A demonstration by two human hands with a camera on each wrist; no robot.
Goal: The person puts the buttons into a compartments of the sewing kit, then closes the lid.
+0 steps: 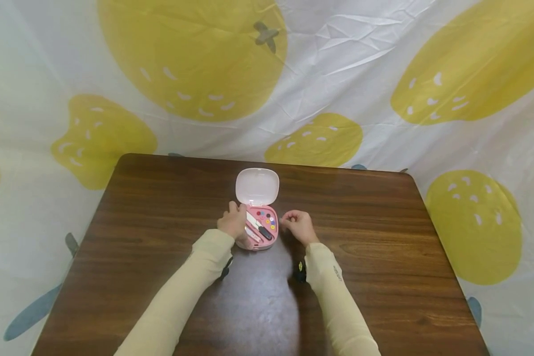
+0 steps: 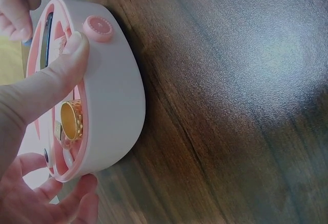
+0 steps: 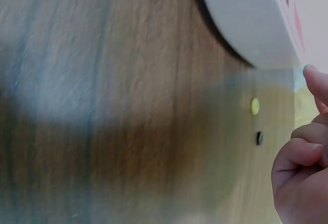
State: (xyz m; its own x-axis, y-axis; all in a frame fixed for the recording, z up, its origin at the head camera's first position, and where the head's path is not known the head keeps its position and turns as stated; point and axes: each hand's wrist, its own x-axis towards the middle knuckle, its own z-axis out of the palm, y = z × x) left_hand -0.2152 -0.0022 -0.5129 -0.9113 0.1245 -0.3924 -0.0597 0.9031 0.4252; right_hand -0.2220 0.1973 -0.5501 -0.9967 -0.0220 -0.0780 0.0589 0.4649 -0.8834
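Observation:
A pink and white sewing kit box [image 1: 275, 236] lies on the table, its white lid [image 1: 257, 187] tipped back. Inside are a dark-handled tool [image 1: 265, 232], white tools and several coloured buttons [image 1: 267, 221]. My left hand [image 1: 234, 220] grips the box's left side; in the left wrist view, its thumb [image 2: 64, 67] presses over the rim near a gold thimble [image 2: 72, 120], while its fingers are at the box's end. To the right of the box, my right hand [image 1: 299, 227] pinches a small bluish thing [image 2: 27, 43], mostly hidden by the fingertips.
On the brown wooden table [image 1: 169, 207], a yellow button [image 3: 255, 106] and a small black piece [image 3: 260, 138] lie near the box and my right hand. A white curtain with yellow fruit [image 1: 196, 59] hangs behind the table's far edge.

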